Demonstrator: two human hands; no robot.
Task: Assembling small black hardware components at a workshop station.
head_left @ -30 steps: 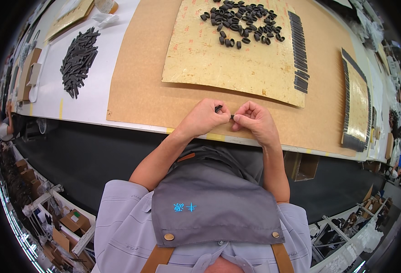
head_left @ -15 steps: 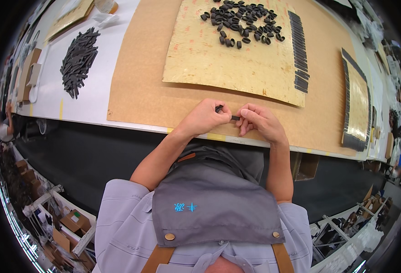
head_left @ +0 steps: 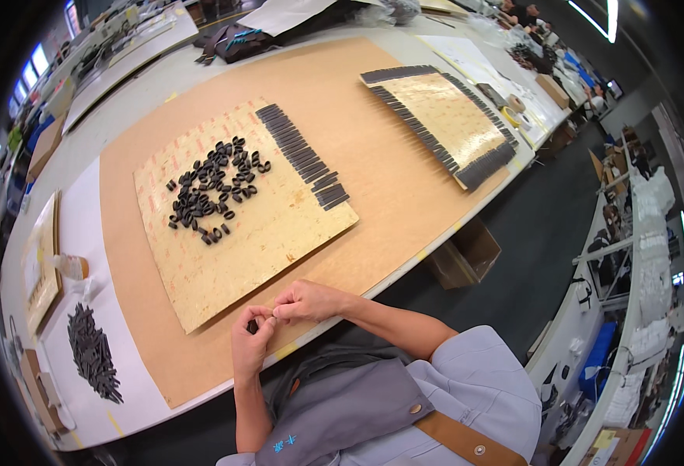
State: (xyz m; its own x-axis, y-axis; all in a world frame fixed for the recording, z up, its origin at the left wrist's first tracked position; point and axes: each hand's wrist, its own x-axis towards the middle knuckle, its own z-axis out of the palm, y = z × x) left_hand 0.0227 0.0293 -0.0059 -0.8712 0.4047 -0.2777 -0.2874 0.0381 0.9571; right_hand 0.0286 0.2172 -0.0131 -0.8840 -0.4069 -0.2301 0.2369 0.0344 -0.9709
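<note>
My left hand is closed near the table's front edge, with a bit of a black strip showing inside its curled fingers. My right hand pinches right at the left fingertips; whatever is between its finger and thumb is hidden. Just beyond my hands lies a yellowish board. On it is a scattered heap of small black loops. Dark flat strips lie side by side in a row along the board's right edge.
Brown sheet covers much of the white table. A second board, edged with dark strips, lies to the right. At left are a pile of black strips and a container with orange contents. A cardboard box stands below the table edge.
The view has swung to the right and tilted up, so more of the far table shows. My hands have come together, and the strip end seen between them before is now covered.
</note>
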